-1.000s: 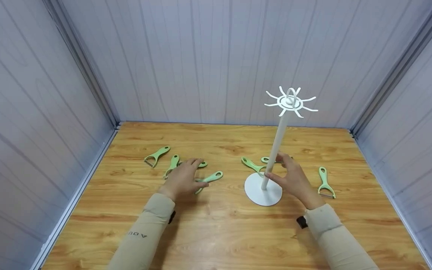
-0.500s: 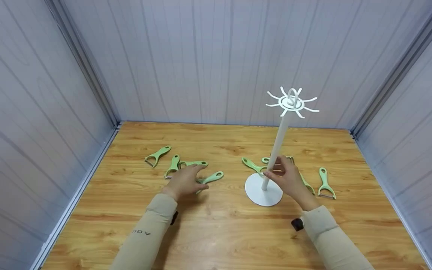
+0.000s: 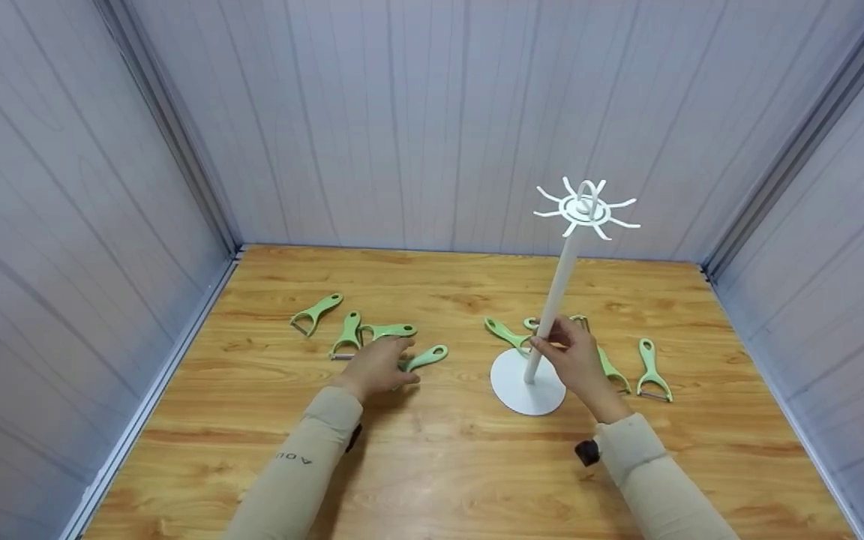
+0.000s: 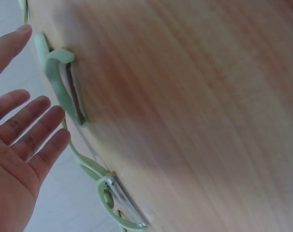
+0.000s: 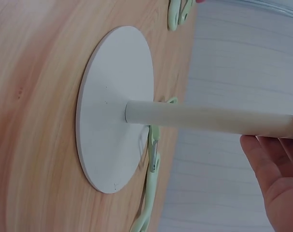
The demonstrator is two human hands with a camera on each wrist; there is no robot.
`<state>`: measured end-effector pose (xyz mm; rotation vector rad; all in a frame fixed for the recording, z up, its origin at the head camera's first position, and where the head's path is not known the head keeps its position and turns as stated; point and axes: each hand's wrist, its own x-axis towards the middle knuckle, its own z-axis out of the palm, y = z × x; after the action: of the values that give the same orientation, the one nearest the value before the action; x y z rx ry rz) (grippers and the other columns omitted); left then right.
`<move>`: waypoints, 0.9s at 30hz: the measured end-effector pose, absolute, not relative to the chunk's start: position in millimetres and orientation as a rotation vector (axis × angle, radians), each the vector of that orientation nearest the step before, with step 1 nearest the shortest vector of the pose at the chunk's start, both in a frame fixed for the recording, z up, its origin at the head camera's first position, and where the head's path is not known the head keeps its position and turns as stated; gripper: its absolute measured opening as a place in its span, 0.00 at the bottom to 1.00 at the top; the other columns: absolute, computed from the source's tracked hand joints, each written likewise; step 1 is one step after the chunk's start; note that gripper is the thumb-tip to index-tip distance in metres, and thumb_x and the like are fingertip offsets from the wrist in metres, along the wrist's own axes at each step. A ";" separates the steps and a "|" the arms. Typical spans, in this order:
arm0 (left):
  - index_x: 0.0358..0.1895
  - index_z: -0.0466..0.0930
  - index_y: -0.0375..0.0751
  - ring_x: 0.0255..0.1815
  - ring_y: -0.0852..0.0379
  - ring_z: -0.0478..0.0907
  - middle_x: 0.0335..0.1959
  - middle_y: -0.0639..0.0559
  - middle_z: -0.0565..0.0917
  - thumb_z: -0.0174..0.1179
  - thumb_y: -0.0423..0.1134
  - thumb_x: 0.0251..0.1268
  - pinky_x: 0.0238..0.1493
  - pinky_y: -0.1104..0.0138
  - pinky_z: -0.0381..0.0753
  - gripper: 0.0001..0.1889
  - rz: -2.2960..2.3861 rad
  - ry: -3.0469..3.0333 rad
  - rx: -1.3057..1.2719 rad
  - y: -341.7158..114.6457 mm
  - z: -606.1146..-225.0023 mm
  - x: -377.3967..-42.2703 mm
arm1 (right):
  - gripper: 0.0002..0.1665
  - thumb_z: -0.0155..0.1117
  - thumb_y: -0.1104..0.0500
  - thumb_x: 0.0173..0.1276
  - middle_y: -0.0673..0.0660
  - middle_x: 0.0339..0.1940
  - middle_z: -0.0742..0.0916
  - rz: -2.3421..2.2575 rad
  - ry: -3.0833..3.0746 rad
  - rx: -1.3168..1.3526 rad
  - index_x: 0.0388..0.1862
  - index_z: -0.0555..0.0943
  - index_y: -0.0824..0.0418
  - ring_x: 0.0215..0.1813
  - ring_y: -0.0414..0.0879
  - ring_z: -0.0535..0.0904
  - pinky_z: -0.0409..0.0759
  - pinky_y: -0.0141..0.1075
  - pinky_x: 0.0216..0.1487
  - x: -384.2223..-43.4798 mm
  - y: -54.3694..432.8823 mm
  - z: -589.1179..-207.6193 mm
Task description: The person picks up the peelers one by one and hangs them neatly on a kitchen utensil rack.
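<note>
A white stand [image 3: 562, 277] with a ring of hooks [image 3: 584, 210] on top stands upright on its round base [image 3: 511, 382]. My right hand [image 3: 580, 367] grips the pole above the base, thumb at the near side and fingers behind. In the right wrist view, fingertips meet the pole [image 5: 204, 117]. My left hand [image 3: 376, 367] hovers palm down with spread fingers beside a green peeler [image 3: 430, 355], covering its blade end in the head view. That hand holds nothing; in the left wrist view, its fingers reach toward the peeler [image 4: 62, 87].
More green peelers lie left of centre: one far left [image 3: 319, 309], one upright-pointing [image 3: 349, 330], one sideways [image 3: 394, 330]. Another peeler [image 3: 505, 333] lies behind the base. To the right are a partly hidden peeler [image 3: 612, 369] and one alone [image 3: 649, 369]. Panels enclose the wooden table [image 3: 439, 465].
My right hand has moved slightly left and closed its fingers around the pole, uncovering a peeler on the right. My left hand has lowered slightly toward the near side; the stand stays in place.
</note>
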<state>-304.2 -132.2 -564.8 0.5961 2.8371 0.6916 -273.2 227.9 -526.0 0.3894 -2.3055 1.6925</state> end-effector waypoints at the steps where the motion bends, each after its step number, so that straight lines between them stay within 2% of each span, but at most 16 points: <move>1: 0.79 0.74 0.37 0.75 0.39 0.78 0.74 0.40 0.81 0.74 0.51 0.73 0.75 0.43 0.77 0.38 0.694 2.836 0.596 -132.0 -565.4 -304.5 | 0.16 0.72 0.70 0.75 0.64 0.47 0.90 1.691 -2.297 0.384 0.59 0.85 0.71 0.45 0.36 0.88 0.89 0.29 0.49 -272.9 227.4 -526.4; 8: 0.77 0.75 0.35 0.76 0.38 0.77 0.73 0.39 0.82 0.73 0.51 0.73 0.76 0.44 0.77 0.36 0.663 2.842 0.592 -127.7 -569.3 -306.7 | 0.12 0.74 0.69 0.73 0.58 0.43 0.91 1.680 -2.270 0.338 0.53 0.86 0.70 0.43 0.35 0.88 0.88 0.27 0.47 -272.3 226.2 -530.1; 14: 0.72 0.80 0.34 0.73 0.38 0.79 0.70 0.37 0.84 0.74 0.51 0.72 0.74 0.45 0.79 0.33 0.614 2.851 0.588 -121.3 -568.9 -311.7 | 0.12 0.75 0.70 0.72 0.70 0.45 0.91 1.671 -2.267 0.325 0.52 0.87 0.71 0.42 0.33 0.87 0.87 0.25 0.46 -274.7 227.7 -530.0; 17: 0.63 0.86 0.34 0.66 0.40 0.84 0.63 0.37 0.87 0.74 0.49 0.72 0.68 0.46 0.83 0.26 0.603 2.855 0.592 -119.3 -568.4 -315.1 | 0.12 0.74 0.70 0.72 0.73 0.45 0.90 1.679 -2.261 0.331 0.52 0.87 0.71 0.42 0.33 0.86 0.87 0.25 0.46 -276.0 228.6 -529.2; 19: 0.55 0.88 0.37 0.55 0.44 0.86 0.55 0.40 0.88 0.75 0.48 0.72 0.59 0.49 0.86 0.19 0.593 2.856 0.592 -119.3 -569.0 -317.3 | 0.12 0.74 0.70 0.72 0.73 0.46 0.90 1.681 -2.264 0.333 0.53 0.87 0.71 0.42 0.33 0.87 0.87 0.25 0.46 -276.1 228.7 -528.8; 21: 0.47 0.88 0.39 0.43 0.50 0.83 0.45 0.45 0.88 0.75 0.47 0.72 0.48 0.53 0.85 0.14 0.590 2.850 0.590 -119.9 -570.1 -319.4 | 0.12 0.74 0.69 0.73 0.72 0.46 0.90 1.681 -2.267 0.332 0.53 0.87 0.71 0.43 0.33 0.87 0.87 0.25 0.46 -276.0 228.3 -528.8; 23: 0.42 0.86 0.42 0.34 0.54 0.78 0.36 0.49 0.85 0.75 0.46 0.72 0.39 0.57 0.79 0.11 0.589 2.837 0.590 -120.9 -571.3 -321.0 | 0.12 0.74 0.69 0.73 0.72 0.46 0.90 1.677 -2.269 0.332 0.53 0.87 0.71 0.43 0.33 0.87 0.87 0.25 0.46 -275.6 227.4 -529.2; 25: 0.39 0.85 0.43 0.30 0.57 0.74 0.33 0.51 0.84 0.74 0.44 0.72 0.36 0.59 0.76 0.10 0.598 2.827 0.591 -121.6 -572.1 -322.3 | 0.12 0.74 0.69 0.73 0.73 0.46 0.90 1.675 -2.266 0.334 0.53 0.87 0.71 0.43 0.34 0.87 0.87 0.25 0.46 -275.5 226.4 -529.9; 27: 0.40 0.86 0.42 0.30 0.57 0.76 0.32 0.51 0.86 0.74 0.43 0.73 0.37 0.59 0.79 0.09 0.617 2.814 0.588 -122.2 -572.6 -322.7 | 0.12 0.74 0.69 0.73 0.73 0.46 0.90 1.661 -2.263 0.345 0.53 0.88 0.70 0.43 0.34 0.87 0.86 0.25 0.45 -275.4 225.7 -531.4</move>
<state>-322.7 -122.2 -572.6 0.5875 2.8143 0.6170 -275.4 225.7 -531.4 0.3450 -2.2627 1.6614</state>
